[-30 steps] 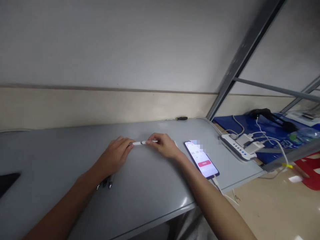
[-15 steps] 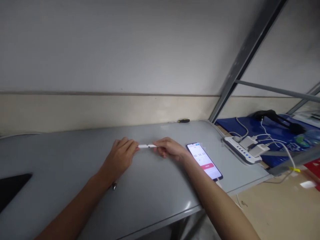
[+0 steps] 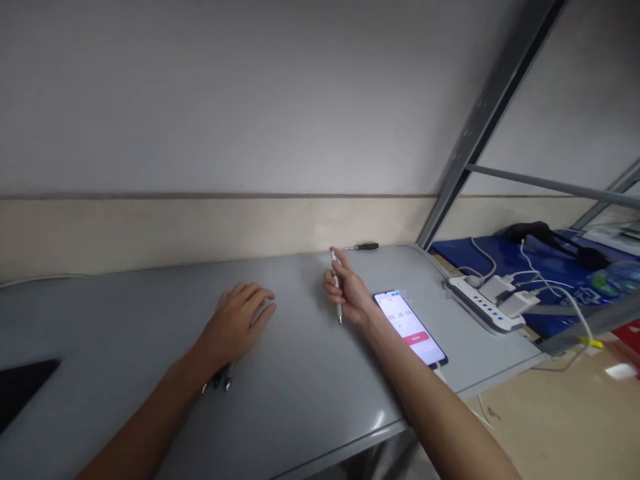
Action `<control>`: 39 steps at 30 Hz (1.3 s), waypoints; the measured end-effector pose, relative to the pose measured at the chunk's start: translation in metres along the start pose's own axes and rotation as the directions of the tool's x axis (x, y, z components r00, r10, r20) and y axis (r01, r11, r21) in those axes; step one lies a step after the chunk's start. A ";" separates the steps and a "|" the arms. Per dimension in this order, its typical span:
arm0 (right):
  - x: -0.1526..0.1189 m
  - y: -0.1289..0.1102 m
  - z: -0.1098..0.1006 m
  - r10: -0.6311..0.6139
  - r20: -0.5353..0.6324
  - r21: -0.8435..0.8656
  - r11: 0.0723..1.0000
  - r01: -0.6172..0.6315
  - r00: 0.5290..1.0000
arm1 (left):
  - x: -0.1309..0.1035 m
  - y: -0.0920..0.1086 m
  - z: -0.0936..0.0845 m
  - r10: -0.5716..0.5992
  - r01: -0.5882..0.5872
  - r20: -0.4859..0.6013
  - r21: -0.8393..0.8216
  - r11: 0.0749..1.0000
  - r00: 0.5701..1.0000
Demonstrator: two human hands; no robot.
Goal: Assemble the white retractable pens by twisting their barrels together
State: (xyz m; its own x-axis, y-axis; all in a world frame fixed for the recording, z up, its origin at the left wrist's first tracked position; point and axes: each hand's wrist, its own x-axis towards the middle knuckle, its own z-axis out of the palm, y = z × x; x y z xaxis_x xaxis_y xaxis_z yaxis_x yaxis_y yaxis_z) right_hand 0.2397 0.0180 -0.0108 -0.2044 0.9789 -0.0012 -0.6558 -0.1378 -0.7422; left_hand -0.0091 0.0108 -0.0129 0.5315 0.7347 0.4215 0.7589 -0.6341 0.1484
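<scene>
A white pen is in my right hand, held nearly upright with its silver tip pointing down towards me. The fingers wrap round its barrel, and one finger reaches up by its top end. My left hand is empty, with thumb and fingers apart, over the grey table. Under the left wrist lie several pens, of which only the tips show; the rest is hidden by the hand and forearm.
A phone with a lit timer lies right of my right forearm. A screwdriver rests by the wall. A power strip with plugged chargers sits at the right, near a metal post. A black flat object lies far left.
My left hand has let go of the pen and its fingers have spread. My right hand has turned the pen from level to nearly upright and moved it right.
</scene>
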 end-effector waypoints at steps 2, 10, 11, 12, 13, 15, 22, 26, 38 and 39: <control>-0.002 -0.002 0.001 -0.020 0.014 0.016 1.000 0.020 1.000 | -0.001 -0.004 0.002 -0.051 0.050 0.027 0.051 0.997 0.998; -0.002 -0.002 0.000 -0.073 -0.023 0.009 0.997 0.074 0.997 | -0.004 -0.009 0.005 -0.224 0.195 0.096 0.246 0.949 0.970; -0.002 -0.002 0.000 -0.072 -0.021 0.006 0.997 0.072 0.997 | -0.004 -0.010 0.005 -0.249 0.215 0.104 0.262 0.941 0.963; -0.002 -0.002 -0.001 -0.072 -0.018 0.003 0.997 0.072 0.997 | -0.004 -0.011 0.005 -0.269 0.231 0.110 0.272 0.934 0.957; -0.002 -0.002 -0.001 -0.074 -0.015 -0.002 0.997 0.074 0.997 | -0.004 -0.011 0.005 -0.281 0.242 0.110 0.278 0.930 0.953; -0.001 -0.002 -0.001 -0.079 -0.007 -0.012 0.997 0.079 0.997 | -0.004 -0.012 0.005 -0.283 0.245 0.104 0.280 0.928 0.953; -0.002 -0.005 -0.003 -0.078 0.010 -0.021 0.997 0.079 0.997 | -0.005 -0.012 0.005 -0.281 0.235 0.108 0.318 0.919 0.953; -0.002 -0.009 -0.004 -0.083 -0.013 -0.030 0.996 0.083 0.996 | -0.005 -0.010 0.004 -0.297 0.245 0.112 0.336 0.910 0.948; -0.017 -0.016 -0.009 -0.166 -0.084 -0.496 0.862 0.104 0.982 | -0.004 -0.004 -0.004 -0.314 0.252 0.159 0.323 0.912 0.936; -0.018 -0.014 -0.010 -0.206 -0.089 -0.591 0.798 0.115 0.974 | -0.003 -0.004 -0.004 -0.311 0.249 0.163 0.317 0.915 0.936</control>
State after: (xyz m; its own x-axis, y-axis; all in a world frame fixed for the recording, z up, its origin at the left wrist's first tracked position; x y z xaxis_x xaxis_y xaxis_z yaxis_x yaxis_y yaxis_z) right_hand 0.2598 0.0035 -0.0070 0.0011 0.9958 0.0920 -0.1175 0.0915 -0.9888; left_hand -0.0154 0.0097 -0.0114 0.3226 0.9246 0.2026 0.9462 -0.3208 -0.0426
